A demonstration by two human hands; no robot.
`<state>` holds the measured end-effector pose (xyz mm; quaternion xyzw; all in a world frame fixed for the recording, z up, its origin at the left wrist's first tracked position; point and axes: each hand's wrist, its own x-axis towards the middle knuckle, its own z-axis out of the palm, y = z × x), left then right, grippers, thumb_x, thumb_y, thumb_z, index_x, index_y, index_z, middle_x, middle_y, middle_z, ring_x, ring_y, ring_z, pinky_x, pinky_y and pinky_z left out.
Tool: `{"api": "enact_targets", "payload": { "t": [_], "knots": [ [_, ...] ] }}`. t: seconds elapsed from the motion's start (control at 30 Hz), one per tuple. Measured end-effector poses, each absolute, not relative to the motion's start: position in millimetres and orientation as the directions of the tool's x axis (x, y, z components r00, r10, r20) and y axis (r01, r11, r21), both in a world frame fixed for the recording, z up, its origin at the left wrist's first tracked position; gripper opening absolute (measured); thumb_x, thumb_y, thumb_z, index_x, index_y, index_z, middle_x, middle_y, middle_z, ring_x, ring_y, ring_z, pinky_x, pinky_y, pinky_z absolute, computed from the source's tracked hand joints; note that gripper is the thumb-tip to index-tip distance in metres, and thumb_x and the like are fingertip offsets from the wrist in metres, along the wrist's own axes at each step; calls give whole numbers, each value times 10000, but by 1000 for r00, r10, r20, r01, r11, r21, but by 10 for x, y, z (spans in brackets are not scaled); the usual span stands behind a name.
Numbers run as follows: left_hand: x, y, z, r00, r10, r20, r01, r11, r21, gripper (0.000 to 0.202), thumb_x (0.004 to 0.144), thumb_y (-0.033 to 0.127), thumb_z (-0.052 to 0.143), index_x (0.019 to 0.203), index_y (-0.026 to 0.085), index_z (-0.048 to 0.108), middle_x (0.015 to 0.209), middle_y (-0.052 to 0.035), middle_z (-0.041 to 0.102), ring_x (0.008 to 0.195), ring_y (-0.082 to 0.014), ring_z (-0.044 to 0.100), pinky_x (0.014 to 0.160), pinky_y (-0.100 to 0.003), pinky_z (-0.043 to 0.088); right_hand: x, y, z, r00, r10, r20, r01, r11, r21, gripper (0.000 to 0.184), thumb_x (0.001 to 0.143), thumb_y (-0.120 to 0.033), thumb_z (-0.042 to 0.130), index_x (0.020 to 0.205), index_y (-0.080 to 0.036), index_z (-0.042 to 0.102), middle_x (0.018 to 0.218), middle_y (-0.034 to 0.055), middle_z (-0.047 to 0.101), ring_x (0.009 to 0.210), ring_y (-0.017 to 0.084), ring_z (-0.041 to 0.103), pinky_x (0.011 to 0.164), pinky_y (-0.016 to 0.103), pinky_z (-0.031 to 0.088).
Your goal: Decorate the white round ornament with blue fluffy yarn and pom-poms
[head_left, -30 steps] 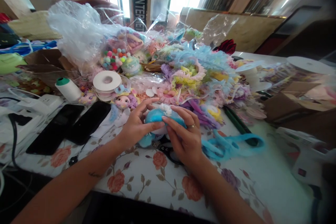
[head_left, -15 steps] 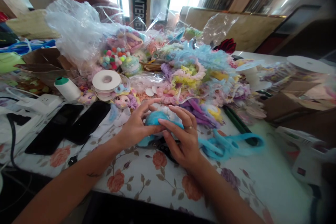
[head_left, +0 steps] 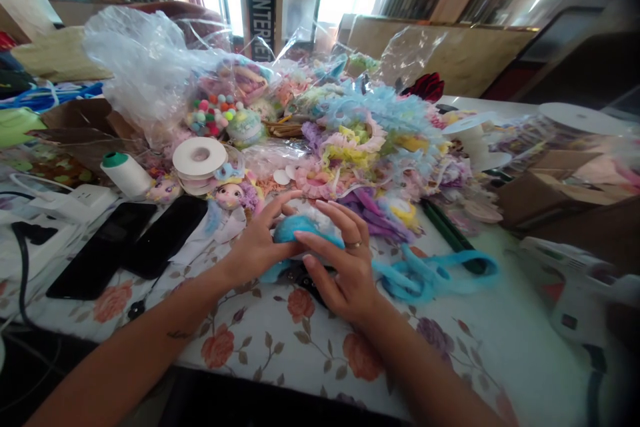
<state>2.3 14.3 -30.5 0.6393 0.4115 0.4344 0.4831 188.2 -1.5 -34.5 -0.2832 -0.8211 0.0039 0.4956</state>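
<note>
Between my two hands is a rounded ball (head_left: 293,227), white with bright blue fibre over its near side. My left hand (head_left: 261,238) curves round its left side, thumb and fingers against it. From the right, my right hand (head_left: 344,260) presses its fingers onto the blue fibre; a ring shows on one finger. Part of the ball is hidden by my fingers. Under my hands lie a piece of blue material (head_left: 275,271) and a black object (head_left: 305,278), mostly covered. A long strip of blue wool roving (head_left: 430,273) lies looped to the right.
Two black phones (head_left: 103,250) lie at the left beside a power strip (head_left: 90,202). A thread cone (head_left: 126,173), ribbon spool (head_left: 199,157) and doll head (head_left: 233,197) stand behind. Ruffled trims (head_left: 360,140) are heaped at the back. A glue gun (head_left: 565,287) and cardboard box (head_left: 545,193) are at right.
The whole view has shifted slightly. Both hands keep their hold on the ball, with only small finger movement.
</note>
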Motion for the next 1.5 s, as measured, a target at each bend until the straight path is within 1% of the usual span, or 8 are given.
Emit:
{"api": "enact_targets", "payload": {
  "t": [0.17,0.37,0.6,0.8,1.0,1.17,1.33,1.5],
  "knots": [
    [41,131,-352,272,943,193,96,-226,970,742,714,132,739,1374,343,473,1106,-23,515,925,-153,571,789,-255,468,1847,6,-383,-383,503,775,517,812,-271,230,894,-172,578,1080,-222,703,1388,133,524,1312,345,449,1042,566,416],
    [62,124,-400,238,951,196,74,-219,973,732,695,117,739,1349,344,501,1093,-12,510,841,-111,569,664,-191,452,1855,22,-393,-413,544,730,543,791,-282,229,931,-228,547,1080,-236,721,1424,126,495,1354,340,404,1066,562,387],
    [97,123,-398,228,957,179,44,-194,980,737,688,121,745,1352,324,498,1093,-17,534,880,-131,594,698,-206,473,1839,4,-389,-455,533,713,556,796,-240,247,932,-324,563,1096,-235,724,1415,154,490,1350,361,399,1071,584,353],
    [103,96,-371,158,967,202,43,-211,977,719,698,223,802,1345,330,506,1072,-16,512,859,-129,577,692,-206,477,1870,26,-372,-368,508,779,565,788,-247,237,907,-273,589,1110,-253,709,1376,122,537,1313,340,445,1054,576,385],
    [97,105,-322,129,979,158,27,-163,986,729,704,337,829,1349,333,489,1028,-3,506,747,-92,542,670,-208,475,1913,58,-383,-317,496,808,556,788,-266,277,901,-209,584,1152,-266,686,1371,111,543,1303,334,465,1042,576,399],
    [61,134,-313,209,969,132,-42,-126,991,748,730,326,817,1383,315,453,991,3,523,806,-115,562,744,-236,479,1931,70,-379,-299,472,829,558,792,-249,285,880,-182,590,1137,-251,692,1350,116,556,1268,328,490,1022,560,416],
    [34,152,-357,349,927,134,-39,-128,991,747,751,275,793,1404,335,435,1042,-10,542,861,-136,571,776,-261,469,1855,22,-370,-352,447,823,550,810,-204,218,875,-269,599,1065,-259,706,1315,107,582,1246,325,509,1015,550,422],
    [61,139,-373,317,934,163,7,-175,985,733,722,238,801,1375,312,477,1076,-30,555,879,-150,560,766,-265,463,1831,23,-363,-404,482,778,553,806,-212,196,887,-321,602,995,-231,738,1336,121,571,1262,347,493,1044,557,387]
  ]
}}
